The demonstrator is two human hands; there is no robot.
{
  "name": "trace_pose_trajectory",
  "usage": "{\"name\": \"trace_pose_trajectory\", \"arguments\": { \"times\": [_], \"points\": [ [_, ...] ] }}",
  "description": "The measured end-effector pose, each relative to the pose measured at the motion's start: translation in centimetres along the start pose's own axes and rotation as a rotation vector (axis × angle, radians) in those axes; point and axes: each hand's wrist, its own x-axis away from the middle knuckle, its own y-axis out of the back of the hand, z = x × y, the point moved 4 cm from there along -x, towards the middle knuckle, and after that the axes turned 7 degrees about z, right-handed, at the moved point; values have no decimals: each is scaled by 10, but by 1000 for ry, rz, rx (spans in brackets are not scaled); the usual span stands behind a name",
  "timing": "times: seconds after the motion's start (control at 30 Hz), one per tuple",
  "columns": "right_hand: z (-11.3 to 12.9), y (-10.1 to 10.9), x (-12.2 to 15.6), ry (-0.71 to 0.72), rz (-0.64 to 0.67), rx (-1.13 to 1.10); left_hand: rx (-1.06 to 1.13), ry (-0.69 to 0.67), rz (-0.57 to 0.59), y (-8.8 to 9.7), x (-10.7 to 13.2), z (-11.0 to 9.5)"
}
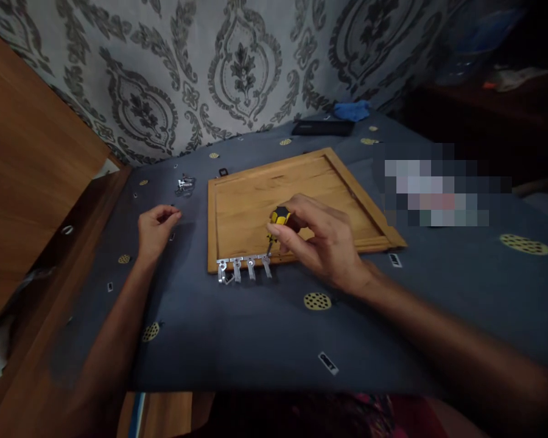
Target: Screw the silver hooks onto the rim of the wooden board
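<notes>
My right hand (324, 240) is closed around a short yellow and black screwdriver (280, 215). The screwdriver's shaft points down, its tip at the rightmost of several silver metal hooks (251, 267) lined up along the front edge of a framed wooden board (274, 198). The board lies flat, and the hooks stick out past its near edge. Left of the board, my left hand (158, 228) hovers low over the cloth with thumb and fingers pinched together; anything between them is too small to make out. Just beyond it lies a small pile of loose metal hooks (185, 184).
A dark blue cloth (237, 340) with a pineapple print covers the surface. At the back are a black case (322, 128) and a blue rag (351, 111), near a patterned curtain (244, 67). Wooden furniture (36, 164) borders the left; a blurred-out patch is at right.
</notes>
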Motion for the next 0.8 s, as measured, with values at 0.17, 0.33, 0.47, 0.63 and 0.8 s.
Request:
{"name": "trace_pose_trajectory", "arguments": {
  "times": [0.17,0.33,0.47,0.63,0.8],
  "points": [
    [-1,1,-1,-34,20,14,58,-71,176,-22,22,-49],
    [1,2,-1,-7,44,-8,195,-163,453,-44,48,-95],
    [1,2,-1,-13,40,-11,216,-181,657,-57,65,-122],
    [0,2,0,8,30,-37,111,-243,765,-72,72,-137],
    [1,4,1,32,17,-46,83,-281,857,-84,72,-138]
  ]
}}
